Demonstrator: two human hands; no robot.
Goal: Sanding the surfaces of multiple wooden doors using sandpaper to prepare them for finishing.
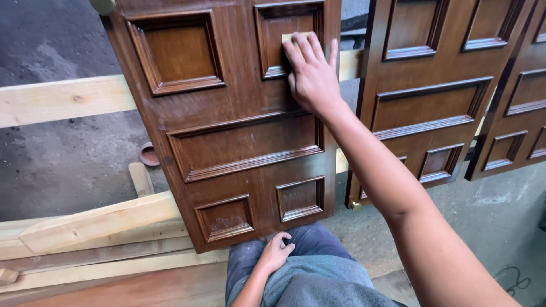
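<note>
A dark brown wooden door (239, 142) with raised rectangular panels lies across pale timber beams in front of me. My right hand (311, 73) reaches out and presses a small tan piece of sandpaper (291, 37) flat against the upper right panel, fingers spread over it. My left hand (276, 252) rests loosely curled at the door's near edge, by my knee in blue jeans (307, 273); it holds nothing that I can see.
Two more brown panelled doors (432, 91) (520, 96) lie to the right. Pale wooden beams (62, 99) (96, 224) cross beneath at the left. A small round reddish lid (149, 154) sits on the grey concrete floor (62, 165).
</note>
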